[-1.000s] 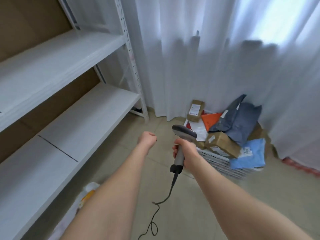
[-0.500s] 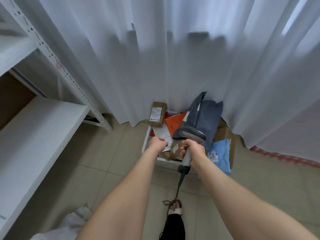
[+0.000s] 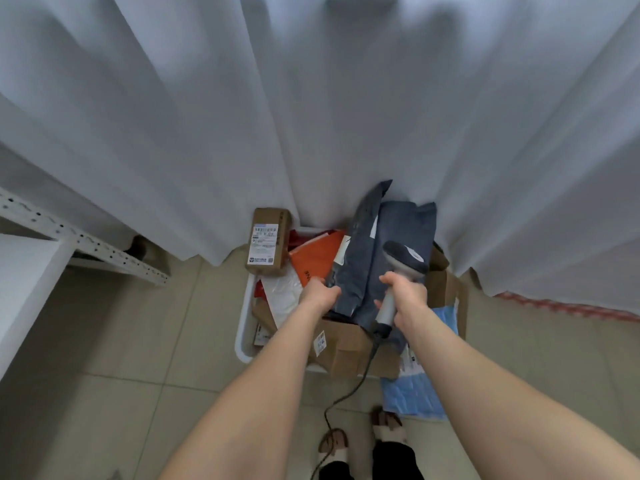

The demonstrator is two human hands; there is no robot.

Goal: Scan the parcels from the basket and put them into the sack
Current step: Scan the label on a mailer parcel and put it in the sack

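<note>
The basket (image 3: 242, 329), white-rimmed and heaped with parcels, stood on the tiled floor (image 3: 121, 358) at the lower centre of the frame, hard against the foot of a white curtain (image 3: 311, 98). At the top of the heap a dark grey bag (image 3: 398, 223) stood on end, with an orange parcel (image 3: 317, 258) to its left and a labelled brown box (image 3: 266, 244) leaning at the far left corner. A cardboard box (image 3: 346, 344) lay at the near edge, and a blue bag (image 3: 415, 393) hung over the rim at the lower right.

The right hand (image 3: 405, 296) gripped the handle of a scanner (image 3: 403, 258), whose head sat in front of the grey bag; its cable (image 3: 346, 393) trailed down to the floor. The left hand (image 3: 320, 294) had its fingers curled at the left edge of the grey bag, thumb against it; whether it actually held the bag could not be told. A white shelf (image 3: 20, 271) showed at the left edge.
</note>
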